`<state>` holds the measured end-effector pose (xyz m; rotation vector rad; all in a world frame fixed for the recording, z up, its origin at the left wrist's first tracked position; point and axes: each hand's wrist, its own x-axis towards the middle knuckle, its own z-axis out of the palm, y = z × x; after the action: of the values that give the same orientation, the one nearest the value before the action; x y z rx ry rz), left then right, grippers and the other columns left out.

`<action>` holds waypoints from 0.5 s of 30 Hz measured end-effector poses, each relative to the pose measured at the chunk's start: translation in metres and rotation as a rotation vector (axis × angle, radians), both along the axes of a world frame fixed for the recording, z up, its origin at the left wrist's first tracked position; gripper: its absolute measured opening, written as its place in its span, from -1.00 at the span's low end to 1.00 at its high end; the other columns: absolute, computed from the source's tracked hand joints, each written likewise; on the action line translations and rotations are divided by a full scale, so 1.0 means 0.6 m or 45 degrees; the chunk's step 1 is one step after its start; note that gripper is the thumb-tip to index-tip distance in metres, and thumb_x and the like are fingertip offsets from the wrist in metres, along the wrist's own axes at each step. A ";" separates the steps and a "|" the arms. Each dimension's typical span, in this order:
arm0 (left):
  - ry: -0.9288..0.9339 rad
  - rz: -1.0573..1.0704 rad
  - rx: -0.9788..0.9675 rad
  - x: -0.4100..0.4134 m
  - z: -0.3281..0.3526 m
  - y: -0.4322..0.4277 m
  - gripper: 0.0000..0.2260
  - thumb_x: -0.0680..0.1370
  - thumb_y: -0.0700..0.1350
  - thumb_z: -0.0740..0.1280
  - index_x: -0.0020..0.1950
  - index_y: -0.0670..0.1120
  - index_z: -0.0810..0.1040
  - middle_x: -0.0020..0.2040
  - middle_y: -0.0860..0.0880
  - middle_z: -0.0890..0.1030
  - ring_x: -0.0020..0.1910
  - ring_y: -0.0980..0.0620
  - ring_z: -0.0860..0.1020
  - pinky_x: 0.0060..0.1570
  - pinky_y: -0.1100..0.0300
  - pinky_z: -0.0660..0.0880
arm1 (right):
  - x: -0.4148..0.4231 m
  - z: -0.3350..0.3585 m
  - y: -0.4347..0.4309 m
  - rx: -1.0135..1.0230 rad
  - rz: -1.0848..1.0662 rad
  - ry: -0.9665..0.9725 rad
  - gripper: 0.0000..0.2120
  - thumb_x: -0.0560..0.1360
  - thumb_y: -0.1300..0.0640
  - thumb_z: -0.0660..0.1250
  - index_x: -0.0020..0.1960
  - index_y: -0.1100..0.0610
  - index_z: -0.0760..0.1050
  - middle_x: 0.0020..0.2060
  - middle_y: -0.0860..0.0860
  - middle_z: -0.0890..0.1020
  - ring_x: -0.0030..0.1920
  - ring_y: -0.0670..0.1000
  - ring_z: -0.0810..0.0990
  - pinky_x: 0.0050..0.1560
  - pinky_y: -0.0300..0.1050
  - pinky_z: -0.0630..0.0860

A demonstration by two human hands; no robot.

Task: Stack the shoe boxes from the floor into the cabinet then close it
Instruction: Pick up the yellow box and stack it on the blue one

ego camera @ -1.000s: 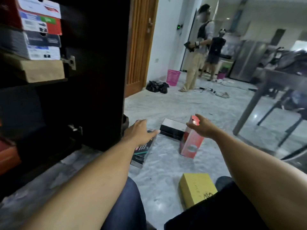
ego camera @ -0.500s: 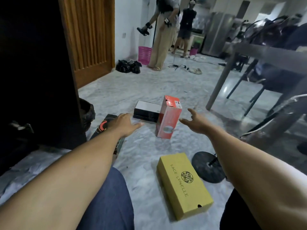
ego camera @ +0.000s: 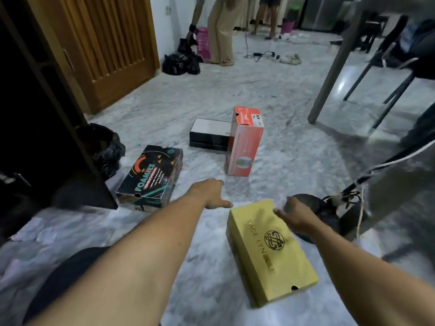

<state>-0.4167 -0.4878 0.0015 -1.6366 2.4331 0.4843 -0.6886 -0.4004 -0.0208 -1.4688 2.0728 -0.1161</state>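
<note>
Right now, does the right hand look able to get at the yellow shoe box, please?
Probably yes: the open right hand is at the far end of the yellow shoe box, which lies flat with nothing on it.

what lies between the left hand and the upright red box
Only bare marble floor: the head view shows nothing between the left hand and the red box standing on end.
</note>
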 end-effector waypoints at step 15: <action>-0.026 -0.145 0.331 -0.132 -0.223 -0.019 0.33 0.12 0.28 0.65 0.64 0.04 -0.14 0.63 -0.12 0.00 0.58 -0.16 0.08 0.43 -0.14 0.29 | -0.049 -0.153 0.140 0.394 -0.705 -0.235 -0.40 0.44 -0.25 0.43 -0.03 0.31 0.41 -0.09 0.22 0.57 -0.23 0.27 0.68 -0.30 0.14 0.67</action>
<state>-0.4958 -0.4990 -0.1325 -1.3841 2.3176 0.7265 -0.7181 -0.3162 -0.1126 -0.6548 2.1709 -0.1332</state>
